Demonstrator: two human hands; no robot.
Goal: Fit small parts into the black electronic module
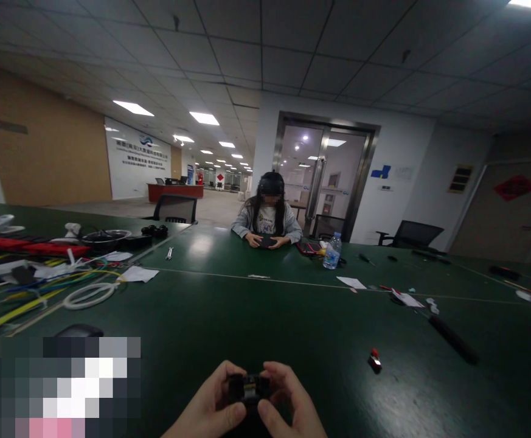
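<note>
Between my two hands, low in the middle of the head view, is a small black device (249, 387) with a paler strip in its centre. My left hand (217, 398) grips its left side, thumb in front and fingers behind. On the other side my right hand (292, 401) closes on it the same way, thumb near the front lower edge. The device's exact kind is too dark to make out. To the right on the green table (311, 322) lies a small red and silver item (375, 360), apart from my hands.
Across the table a person (267, 213) in a headset holds a dark object. A water bottle (333, 250) stands right of them. Cables and a white coil (89, 295) crowd the left; a black-handled tool (452, 337) and paper (406, 298) lie right. A pixelated patch hides the lower left.
</note>
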